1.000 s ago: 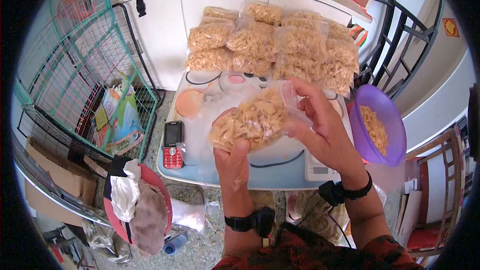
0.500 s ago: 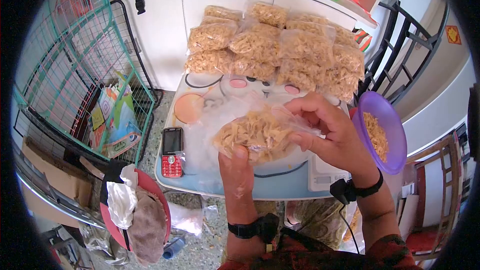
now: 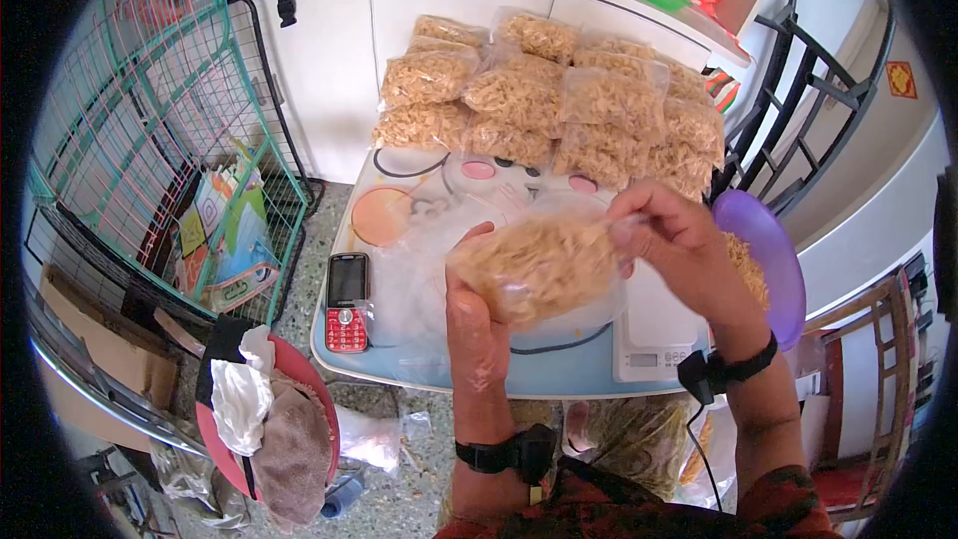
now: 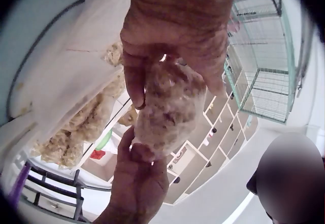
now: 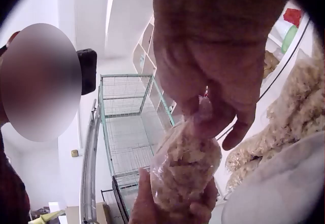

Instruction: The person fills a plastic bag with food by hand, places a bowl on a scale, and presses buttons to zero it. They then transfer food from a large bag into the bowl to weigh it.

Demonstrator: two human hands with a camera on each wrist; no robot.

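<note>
In the middle of the head view, a clear plastic bag (image 3: 539,269) packed with pale tan flakes is lifted over the table (image 3: 429,364), its contents slightly blurred. The left hand (image 3: 477,324) cups its left end, thumb on the near side and fingers partly hidden behind, while the right hand (image 3: 679,245) pinches the gathered plastic at the bag's right end between thumb and fingers. The right wrist view shows that pinch at the bag's narrow top, the left hand gripping from below at the bottom centre; in the left wrist view the right hand reaches in from the lower left to the bag's end. At the top centre of the head view, a pile of similar filled bags (image 3: 514,95) stands at the table's far side. Thin clear plastic (image 3: 399,255) lies left of centre, beside a red-and-black phone (image 3: 347,304). A white scale (image 3: 651,349) sits below the right hand, its display too small to read, and a purple bowl (image 3: 783,250) holding more flakes (image 3: 745,269) is at the right, partly covered by that hand's arm. A green wire cage (image 3: 150,110) fills the upper left.
</note>
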